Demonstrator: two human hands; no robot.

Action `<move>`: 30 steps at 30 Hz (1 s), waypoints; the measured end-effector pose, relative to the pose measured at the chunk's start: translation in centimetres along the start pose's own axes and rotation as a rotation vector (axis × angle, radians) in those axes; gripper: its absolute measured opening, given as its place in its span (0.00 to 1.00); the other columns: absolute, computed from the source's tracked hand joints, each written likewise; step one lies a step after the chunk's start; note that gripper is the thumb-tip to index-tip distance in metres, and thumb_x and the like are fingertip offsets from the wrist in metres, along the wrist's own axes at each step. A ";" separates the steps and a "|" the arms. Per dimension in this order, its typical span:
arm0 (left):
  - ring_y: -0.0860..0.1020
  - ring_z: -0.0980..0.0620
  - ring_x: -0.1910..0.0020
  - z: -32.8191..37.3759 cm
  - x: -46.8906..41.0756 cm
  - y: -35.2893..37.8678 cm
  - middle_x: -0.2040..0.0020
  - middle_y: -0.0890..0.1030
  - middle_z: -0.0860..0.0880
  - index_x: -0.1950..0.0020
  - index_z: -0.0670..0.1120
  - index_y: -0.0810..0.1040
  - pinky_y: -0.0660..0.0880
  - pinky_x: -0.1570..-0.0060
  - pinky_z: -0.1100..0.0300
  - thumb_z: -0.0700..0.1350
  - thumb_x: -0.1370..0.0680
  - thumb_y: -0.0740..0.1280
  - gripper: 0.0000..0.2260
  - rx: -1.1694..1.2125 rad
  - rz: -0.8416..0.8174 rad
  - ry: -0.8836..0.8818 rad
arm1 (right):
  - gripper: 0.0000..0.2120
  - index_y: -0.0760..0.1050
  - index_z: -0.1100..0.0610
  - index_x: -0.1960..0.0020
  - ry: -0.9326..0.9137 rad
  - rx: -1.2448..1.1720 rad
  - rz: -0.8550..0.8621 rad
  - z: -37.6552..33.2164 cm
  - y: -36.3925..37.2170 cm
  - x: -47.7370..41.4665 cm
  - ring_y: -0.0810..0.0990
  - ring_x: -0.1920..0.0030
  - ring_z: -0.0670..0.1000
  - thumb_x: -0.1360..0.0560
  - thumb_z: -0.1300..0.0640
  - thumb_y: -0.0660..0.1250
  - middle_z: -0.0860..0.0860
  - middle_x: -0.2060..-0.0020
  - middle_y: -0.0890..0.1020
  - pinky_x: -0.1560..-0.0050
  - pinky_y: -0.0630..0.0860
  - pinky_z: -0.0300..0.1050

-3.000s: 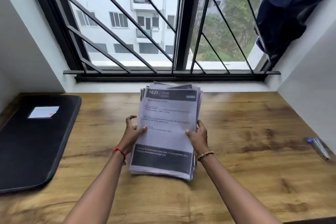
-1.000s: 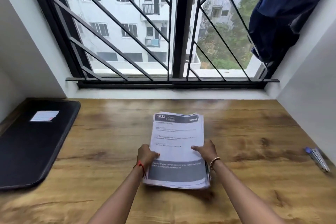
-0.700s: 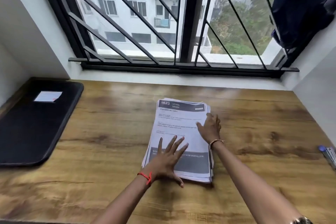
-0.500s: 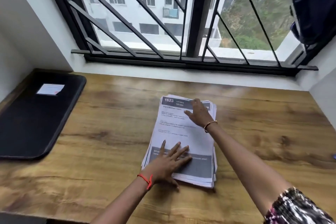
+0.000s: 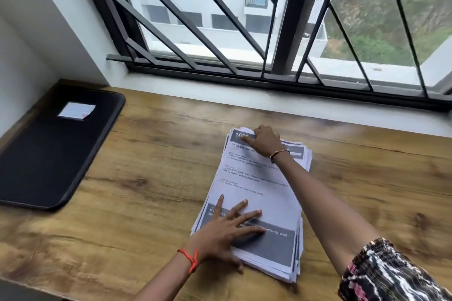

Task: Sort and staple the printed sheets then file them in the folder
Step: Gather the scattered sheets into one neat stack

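A thick stack of printed sheets (image 5: 256, 193) lies flat on the wooden desk (image 5: 151, 190), its grey header band at the far end. My left hand (image 5: 227, 230) rests palm down on the near end, fingers spread, holding nothing. My right hand (image 5: 265, 142) reaches to the far edge, its fingers curled over the top left corner of the stack and covering part of the header. Whether it grips a sheet is hidden. The black folder (image 5: 49, 154) with a white label (image 5: 77, 111) lies closed at the desk's left end.
A white sill (image 5: 318, 102) and a black barred window (image 5: 281, 32) run along the far edge of the desk. A white wall (image 5: 36, 32) closes the left side behind the folder. Bare wood lies between the folder and the stack.
The stack went from held in both hands to lying on the desk. My left hand flattened on its near end. My right hand slid from the right edge up to the far left corner.
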State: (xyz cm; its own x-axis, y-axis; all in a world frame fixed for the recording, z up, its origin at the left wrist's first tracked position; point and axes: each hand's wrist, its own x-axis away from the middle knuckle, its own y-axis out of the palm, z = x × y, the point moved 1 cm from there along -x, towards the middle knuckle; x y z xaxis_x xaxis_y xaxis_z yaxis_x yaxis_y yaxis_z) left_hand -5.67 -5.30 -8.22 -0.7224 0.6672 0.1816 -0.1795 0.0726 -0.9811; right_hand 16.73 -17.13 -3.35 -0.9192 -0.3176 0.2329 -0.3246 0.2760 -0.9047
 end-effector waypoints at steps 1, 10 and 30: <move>0.51 0.46 0.25 -0.1 -0.1 0.1 0.22 0.46 0.54 0.24 0.61 0.49 0.42 0.37 0.34 0.78 0.38 0.50 0.45 0.015 -0.010 -0.001 | 0.27 0.74 0.62 0.43 -0.007 -0.015 0.007 -0.1 0.1 0.0 0.69 0.38 0.56 0.24 0.39 0.58 0.58 0.41 0.73 0.39 0.65 0.54; 0.39 0.60 0.25 -2.2 -1.5 -4.2 0.25 0.44 0.61 0.26 0.60 0.49 0.35 0.29 0.39 0.76 0.40 0.62 0.48 0.631 0.194 -0.249 | 0.32 0.57 0.56 0.26 0.170 -0.262 0.294 2.4 -0.2 3.4 0.55 0.26 0.53 0.24 0.39 0.56 0.53 0.26 0.58 0.29 0.49 0.60; 0.74 0.59 0.40 -11.2 -6.6 -6.8 0.36 0.75 0.55 0.29 0.45 0.65 0.68 0.37 0.60 0.54 0.34 0.71 0.36 1.569 0.390 -0.576 | 0.31 0.49 0.62 0.24 0.290 -0.668 0.316 7.0 3.3 9.7 0.47 0.24 0.48 0.21 0.55 0.60 0.54 0.24 0.50 0.32 0.43 0.31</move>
State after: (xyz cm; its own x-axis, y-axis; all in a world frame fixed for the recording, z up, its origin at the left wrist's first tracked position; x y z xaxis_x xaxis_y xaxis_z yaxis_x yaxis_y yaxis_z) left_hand 7.81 -1.88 -3.47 -0.9445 0.1099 0.3096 -0.1266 -0.9914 -0.0343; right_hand 8.35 -25.68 -6.60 -0.9817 0.0897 0.1678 -0.0198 0.8287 -0.5593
